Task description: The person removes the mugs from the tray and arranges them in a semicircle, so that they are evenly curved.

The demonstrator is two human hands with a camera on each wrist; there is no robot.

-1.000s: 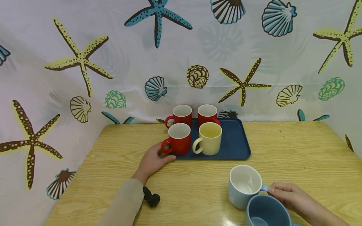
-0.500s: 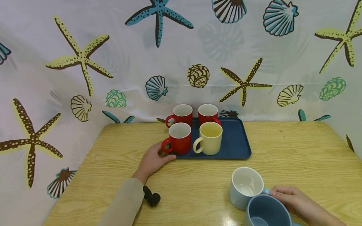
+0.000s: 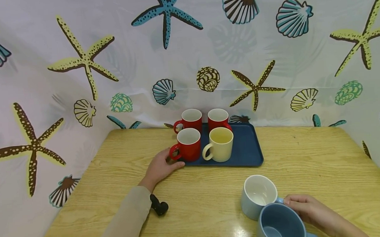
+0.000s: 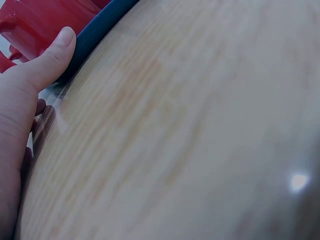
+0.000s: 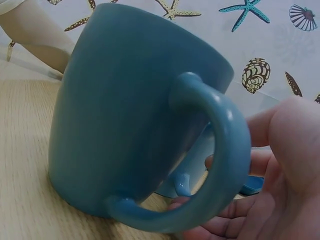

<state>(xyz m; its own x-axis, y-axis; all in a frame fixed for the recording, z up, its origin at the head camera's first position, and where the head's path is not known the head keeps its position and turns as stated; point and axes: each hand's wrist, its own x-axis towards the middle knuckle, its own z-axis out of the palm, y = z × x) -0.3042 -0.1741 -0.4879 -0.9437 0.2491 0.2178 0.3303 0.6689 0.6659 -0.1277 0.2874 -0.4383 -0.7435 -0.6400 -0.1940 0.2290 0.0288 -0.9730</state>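
Note:
My left hand [image 3: 160, 168] holds the left front corner of a dark blue tray [image 3: 245, 148]. In the left wrist view its thumb [image 4: 59, 52] lies along the tray's rim, beside a red mug [image 4: 47, 25]; the other fingers are mostly hidden. My right hand [image 3: 309, 212] pinches the handle of a light blue mug [image 3: 251, 206] that has a pale inside. A darker blue mug [image 3: 280, 221] stands in front of it, close to that hand. The darker mug's handle [image 5: 232, 145] fills much of the right wrist view, with my fingers behind it.
On the tray are a front red mug [image 3: 191, 150], a pale yellow mug [image 3: 220, 150] and two back red mugs, left [image 3: 191, 122] and right [image 3: 216, 122]. A patterned cloth [image 3: 181, 63] hangs behind the wooden table [image 3: 196, 202].
The light blue mug and my right hand have shifted very slightly toward me and to the right. My left hand and the tray look the same.

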